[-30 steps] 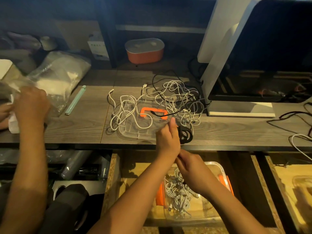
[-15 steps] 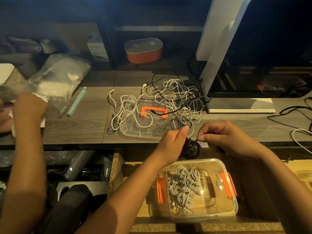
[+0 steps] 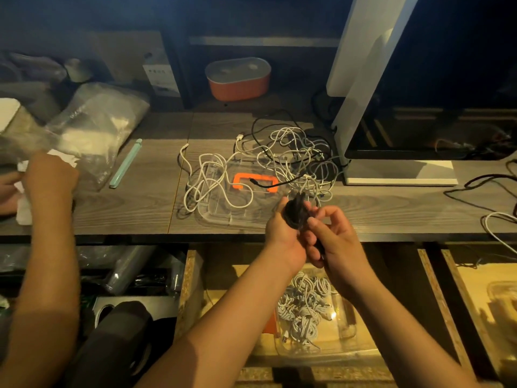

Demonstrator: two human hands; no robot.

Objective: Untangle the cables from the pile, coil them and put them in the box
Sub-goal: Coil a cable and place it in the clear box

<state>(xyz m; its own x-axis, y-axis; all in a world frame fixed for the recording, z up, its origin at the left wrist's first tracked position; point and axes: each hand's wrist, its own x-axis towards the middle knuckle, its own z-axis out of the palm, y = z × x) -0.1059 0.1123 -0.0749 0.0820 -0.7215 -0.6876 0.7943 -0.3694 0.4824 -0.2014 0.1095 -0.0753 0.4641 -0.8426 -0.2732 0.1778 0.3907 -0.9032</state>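
Note:
A tangled pile of white and black cables [image 3: 293, 152] lies on the wooden desk, partly over a clear lid with an orange handle [image 3: 256, 182]. My left hand [image 3: 281, 233] grips a coiled black cable [image 3: 295, 211] upright over the desk's front edge. My right hand [image 3: 334, 242] is pressed against it from the right, its curled fingers holding the lower part of the same cable. Below my hands, in an open drawer, stands the clear box [image 3: 348, 326] with several coiled white cables [image 3: 303, 306] inside.
Another person's arm [image 3: 47, 233] reaches over the desk's left side to a plastic bag [image 3: 92, 130]. A pale green stick [image 3: 126, 163] lies beside it. A monitor stand [image 3: 397, 172] sits at the right, and an orange container [image 3: 237, 79] at the back. Loose cables [image 3: 492, 197] lie at the far right.
My hands have come together. The black coil rose from the desk edge and now stands upright in my left hand, and my right hand moved in to its lower part.

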